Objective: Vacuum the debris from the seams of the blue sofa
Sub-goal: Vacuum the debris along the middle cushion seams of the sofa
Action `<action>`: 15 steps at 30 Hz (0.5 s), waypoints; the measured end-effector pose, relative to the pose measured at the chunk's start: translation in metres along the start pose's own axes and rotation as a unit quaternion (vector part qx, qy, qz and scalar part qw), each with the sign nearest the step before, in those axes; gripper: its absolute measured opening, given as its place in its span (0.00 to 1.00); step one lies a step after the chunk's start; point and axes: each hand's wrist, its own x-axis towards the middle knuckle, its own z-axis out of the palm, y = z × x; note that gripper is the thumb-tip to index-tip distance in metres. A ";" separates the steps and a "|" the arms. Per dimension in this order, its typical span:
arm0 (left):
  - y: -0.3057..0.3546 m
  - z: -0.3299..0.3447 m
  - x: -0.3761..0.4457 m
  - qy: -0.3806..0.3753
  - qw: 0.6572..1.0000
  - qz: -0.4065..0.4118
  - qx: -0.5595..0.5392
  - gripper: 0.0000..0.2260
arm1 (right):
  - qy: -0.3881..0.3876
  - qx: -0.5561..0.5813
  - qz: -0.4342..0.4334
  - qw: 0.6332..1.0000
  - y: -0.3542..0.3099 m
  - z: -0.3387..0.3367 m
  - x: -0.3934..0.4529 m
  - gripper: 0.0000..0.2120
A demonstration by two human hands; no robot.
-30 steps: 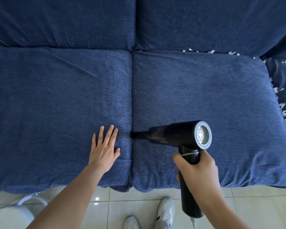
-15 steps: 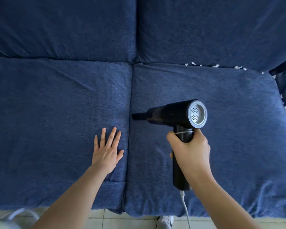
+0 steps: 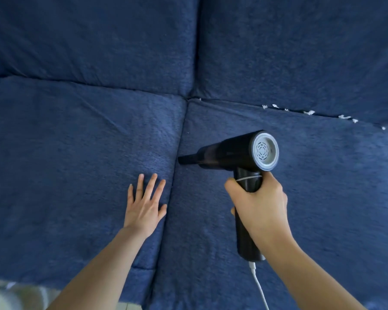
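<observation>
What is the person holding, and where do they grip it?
The right hand grips a black handheld vacuum by its handle, below the barrel. The left hand holds nothing; it lies flat on the sofa cushion.

Sofa (image 3: 76,142) is seen in plain dark blue; vacuum (image 3: 231,153) black, grey vented end cap; debris (image 3: 309,112) white; cord (image 3: 259,287) white.

A: How do the 2 hands sit?
B: The left hand (image 3: 145,208) lies flat, palm down, fingers straight and slightly spread, forearm reaching in from the lower left.
A: And the right?
B: The right hand (image 3: 259,203) is curled round a handle, thumb on the near side, wrist bent upward, bare forearm coming in from the lower right.
</observation>
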 end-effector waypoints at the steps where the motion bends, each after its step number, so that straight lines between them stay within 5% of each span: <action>1: 0.001 -0.001 0.002 -0.008 1.000 -0.004 0.003 0.34 | -0.010 -0.007 0.005 1.000 0.002 -0.003 -0.003 0.08; 15: 0.005 -0.017 0.030 -0.032 0.999 -0.013 -0.003 0.33 | 0.014 -0.012 0.007 1.000 -0.007 -0.024 0.003 0.09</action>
